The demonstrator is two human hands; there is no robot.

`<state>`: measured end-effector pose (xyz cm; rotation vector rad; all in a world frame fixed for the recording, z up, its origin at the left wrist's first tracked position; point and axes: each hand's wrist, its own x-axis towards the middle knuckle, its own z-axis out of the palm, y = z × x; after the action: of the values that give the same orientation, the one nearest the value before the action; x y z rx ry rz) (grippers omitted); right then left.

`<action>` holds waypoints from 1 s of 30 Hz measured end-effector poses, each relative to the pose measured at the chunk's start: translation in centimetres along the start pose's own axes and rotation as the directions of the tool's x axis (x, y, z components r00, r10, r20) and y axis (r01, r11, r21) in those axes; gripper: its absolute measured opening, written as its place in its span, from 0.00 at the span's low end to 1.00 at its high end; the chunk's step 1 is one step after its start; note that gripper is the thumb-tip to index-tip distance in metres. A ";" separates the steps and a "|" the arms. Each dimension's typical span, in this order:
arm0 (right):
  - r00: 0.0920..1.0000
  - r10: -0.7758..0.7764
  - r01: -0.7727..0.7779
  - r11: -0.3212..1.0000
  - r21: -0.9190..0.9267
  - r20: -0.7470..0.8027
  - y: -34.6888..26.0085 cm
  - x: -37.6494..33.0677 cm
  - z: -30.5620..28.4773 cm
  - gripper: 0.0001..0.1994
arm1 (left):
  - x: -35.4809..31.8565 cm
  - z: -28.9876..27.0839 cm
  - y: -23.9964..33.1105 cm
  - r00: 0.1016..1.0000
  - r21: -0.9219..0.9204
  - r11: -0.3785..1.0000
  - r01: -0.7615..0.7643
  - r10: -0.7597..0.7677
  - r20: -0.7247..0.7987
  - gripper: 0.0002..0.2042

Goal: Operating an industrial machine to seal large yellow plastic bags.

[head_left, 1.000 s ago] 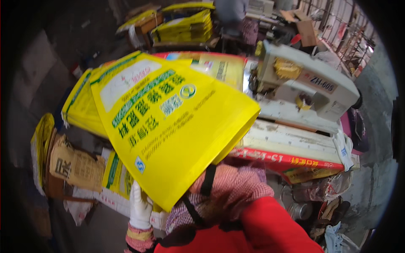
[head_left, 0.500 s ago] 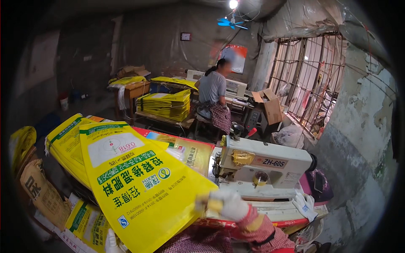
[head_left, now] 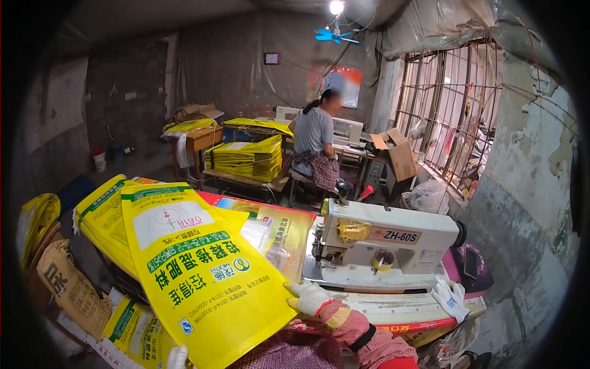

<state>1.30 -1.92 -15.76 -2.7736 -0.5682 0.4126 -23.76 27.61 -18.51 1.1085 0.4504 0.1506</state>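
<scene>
A large yellow woven sack with green print lies flat across the near side of the worktable, its far end over a stack of similar yellow sacks. My right hand, in a white glove with a checked sleeve, grips the sack's right edge. My left hand, also gloved, shows only as fingertips at the sack's lower edge, holding it from beneath. A white sewing machine stands just right of the sack.
A spare white glove lies by the machine. A brown sack and more sacks lean at the left. Farther back, a seated person works at another sewing table beside a stack of yellow sacks. A cardboard box sits by the barred window.
The sack was held up close before the camera; it has since come down flat toward the table. The view has lifted from the table to the room, and my right hand moved to the sack's right edge.
</scene>
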 end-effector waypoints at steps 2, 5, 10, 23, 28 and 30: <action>0.998 -0.001 -0.003 0.998 -0.056 -0.067 -0.4 -0.6 0.1 0.30 | 0.8 0.0 0.4 0.997 0.007 0.999 -0.047 0.046 0.055 0.21; 0.998 -0.005 0.004 1.000 -0.007 -0.057 -0.8 -1.3 0.3 0.29 | 2.1 1.8 2.7 0.982 0.091 0.980 -0.177 0.169 0.085 0.18; 1.000 0.017 -0.018 0.996 0.089 0.010 0.3 -0.6 0.6 0.28 | 5.0 0.2 2.3 0.915 0.266 0.890 -0.369 0.399 -0.066 0.11; 0.985 0.023 0.024 0.961 0.275 -0.168 0.2 -1.4 2.7 0.21 | 8.0 -5.5 -2.0 0.775 0.088 0.896 -0.436 0.423 -0.470 0.07; 0.989 0.047 -0.009 0.964 0.265 -0.139 -0.7 -1.9 2.7 0.23 | 1.7 -1.8 -2.7 0.992 -0.430 0.897 0.104 -0.123 -0.016 0.12; 0.976 -0.050 0.079 0.988 0.133 -0.212 -0.6 -2.4 2.5 0.24 | 0.5 -2.2 -3.1 0.999 -0.138 0.990 0.033 -0.032 0.005 0.16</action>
<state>-1.88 -1.88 -17.37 -2.6132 -0.5540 0.1392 -24.53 28.20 -22.21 0.9647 0.4489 0.1497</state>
